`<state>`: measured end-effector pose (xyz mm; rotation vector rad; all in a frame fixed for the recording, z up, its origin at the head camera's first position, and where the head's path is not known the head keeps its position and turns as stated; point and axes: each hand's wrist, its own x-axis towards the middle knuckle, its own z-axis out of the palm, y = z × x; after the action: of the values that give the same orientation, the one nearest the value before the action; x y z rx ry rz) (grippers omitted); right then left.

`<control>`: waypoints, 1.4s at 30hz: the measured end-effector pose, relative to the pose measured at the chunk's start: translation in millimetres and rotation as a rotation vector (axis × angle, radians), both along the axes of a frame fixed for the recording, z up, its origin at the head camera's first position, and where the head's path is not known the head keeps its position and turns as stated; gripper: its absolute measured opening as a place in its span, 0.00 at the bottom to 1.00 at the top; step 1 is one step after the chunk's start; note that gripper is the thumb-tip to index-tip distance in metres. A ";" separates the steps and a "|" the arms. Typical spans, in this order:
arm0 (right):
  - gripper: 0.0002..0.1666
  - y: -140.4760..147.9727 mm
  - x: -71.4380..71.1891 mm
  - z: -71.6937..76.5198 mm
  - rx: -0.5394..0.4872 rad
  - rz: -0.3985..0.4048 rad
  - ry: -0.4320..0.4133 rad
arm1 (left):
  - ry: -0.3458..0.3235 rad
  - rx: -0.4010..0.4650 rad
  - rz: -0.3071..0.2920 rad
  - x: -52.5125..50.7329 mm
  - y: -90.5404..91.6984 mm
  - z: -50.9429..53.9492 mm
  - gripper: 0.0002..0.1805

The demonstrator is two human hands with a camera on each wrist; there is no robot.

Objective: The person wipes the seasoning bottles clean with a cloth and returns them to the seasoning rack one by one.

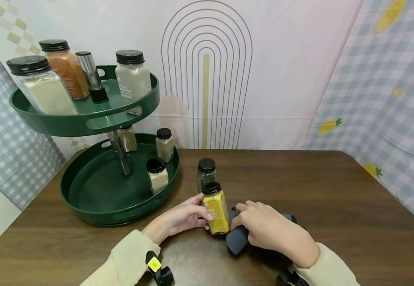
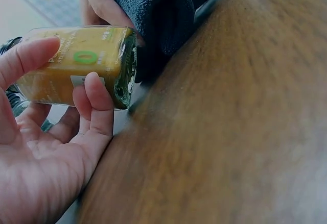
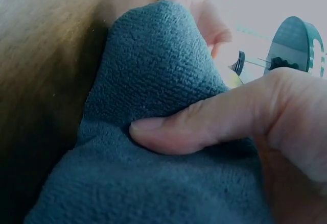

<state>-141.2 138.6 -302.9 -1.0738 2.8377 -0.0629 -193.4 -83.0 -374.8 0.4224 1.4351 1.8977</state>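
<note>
A square glass jar of yellow powder point(image 1: 216, 212) with a black lid is gripped by my left hand point(image 1: 183, 218), thumb across its label. In the left wrist view the jar point(image 2: 76, 66) lies between the thumb and fingers of the left hand point(image 2: 48, 152). My right hand point(image 1: 273, 226) pinches a dark blue-grey cloth point(image 1: 237, 239) just right of the jar. The right wrist view shows the thumb of the right hand point(image 3: 219, 117) pressed onto the folded cloth point(image 3: 148, 60). Behind the yellow jar stands a jar of green contents point(image 1: 206, 174).
At the left, a two-tier green rack point(image 1: 115, 216) holds several jars, with small ones on the lower tray and larger ones plus a silver cylinder point(image 1: 91, 75) above. A patterned curtain point(image 1: 282, 79) hangs behind the wooden table point(image 1: 317, 190).
</note>
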 end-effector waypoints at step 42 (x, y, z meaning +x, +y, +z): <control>0.27 1.8 8.4 13.3 -0.097 0.039 0.033 | 0.013 -0.054 -0.028 -2.5 3.9 2.8 0.38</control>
<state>-132.8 140.4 -289.6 -1.1596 2.8677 -0.1827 -196.0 -79.1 -372.0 0.4279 1.4785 1.8327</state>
